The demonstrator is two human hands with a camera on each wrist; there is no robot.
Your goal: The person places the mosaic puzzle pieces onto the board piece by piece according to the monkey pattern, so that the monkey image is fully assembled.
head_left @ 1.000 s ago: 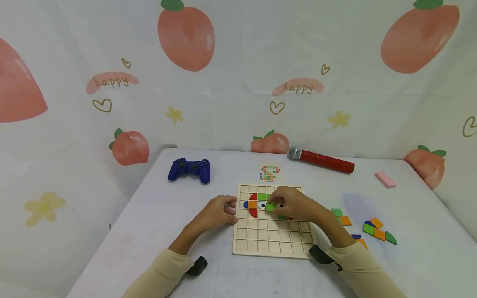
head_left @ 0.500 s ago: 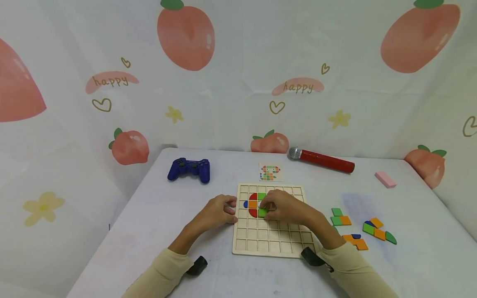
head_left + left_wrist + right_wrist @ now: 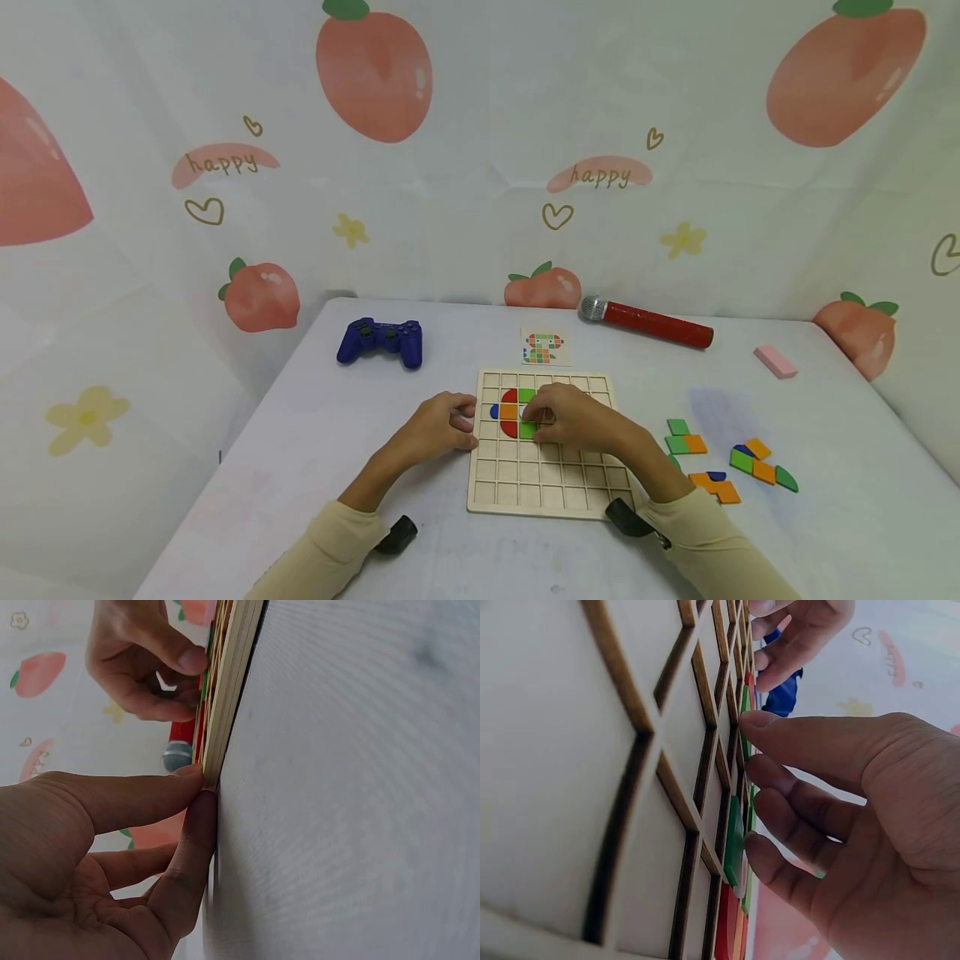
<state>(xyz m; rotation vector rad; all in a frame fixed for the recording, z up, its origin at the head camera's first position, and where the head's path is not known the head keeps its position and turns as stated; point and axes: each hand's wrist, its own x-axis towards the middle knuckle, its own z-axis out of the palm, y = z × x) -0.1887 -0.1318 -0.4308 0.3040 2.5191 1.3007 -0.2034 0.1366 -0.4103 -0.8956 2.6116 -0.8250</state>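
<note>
A wooden grid board point(image 3: 529, 496) lies on the table with coloured tiles in its upper rows. My left hand point(image 3: 435, 429) pinches its left edge between thumb and index finger, plain in the left wrist view. Over the upper middle, my right hand point(image 3: 581, 417) holds a light green tile point(image 3: 527, 430) with thumb and fingertips, low in a cell. Beside it lie red rounded pieces point(image 3: 509, 396), an orange square point(image 3: 508, 412), a blue half-round point(image 3: 494, 412) and another green square point(image 3: 527, 396). The right hand hides more tiles; a darker green piece point(image 3: 734, 840) shows in the right wrist view.
Loose tiles point(image 3: 764, 472) lie right of the board. A pattern card point(image 3: 547, 347) is behind it. Farther back are a blue game controller point(image 3: 381, 341), a red microphone point(image 3: 652, 323) and a pink block point(image 3: 776, 362).
My right hand has moved left with the green tile, from right of the eye tile to the cell below it. The tile has settled lower. My left hand has stayed put.
</note>
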